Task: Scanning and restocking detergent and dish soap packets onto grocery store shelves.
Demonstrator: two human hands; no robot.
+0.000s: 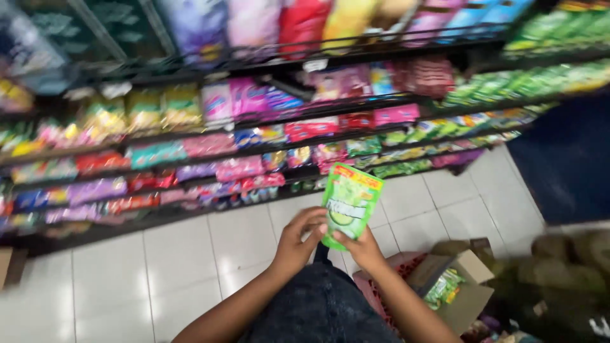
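Pinching a green pouch (347,206) between them, both hands work just above the person's lap. The left hand (297,242) has its fingers (313,220) curled onto the pouch's lower left edge, closed on it. The right hand (362,248) comes up from below, its fingers (340,238) gripping the pouch's bottom corner, thumb on the front face. The pouch stands nearly upright, tilted slightly to the right, its top edge orange and its lower part hidden behind the fingers; most of it rises above and beyond both hands, toward the shelves.

Below the hands lies the person's dark denim-clad knee (321,305), with both bare forearms running back toward the camera on either side of it.

To the near right sits an open cardboard box (467,289) on the floor, with another green packet (443,287) showing inside it. A red crate-like thing (381,286) peeks out between the box and the knee, though it is too blurred to make out fully.

The white tiled floor (190,254) spreads to the left and far side. Beyond it stand the shelves (190,136), running across the far view in several tiers, packed with colourful sachets and packets in pink, red, green, yellow and purple. A dark blue surface (565,159) fills the far right.
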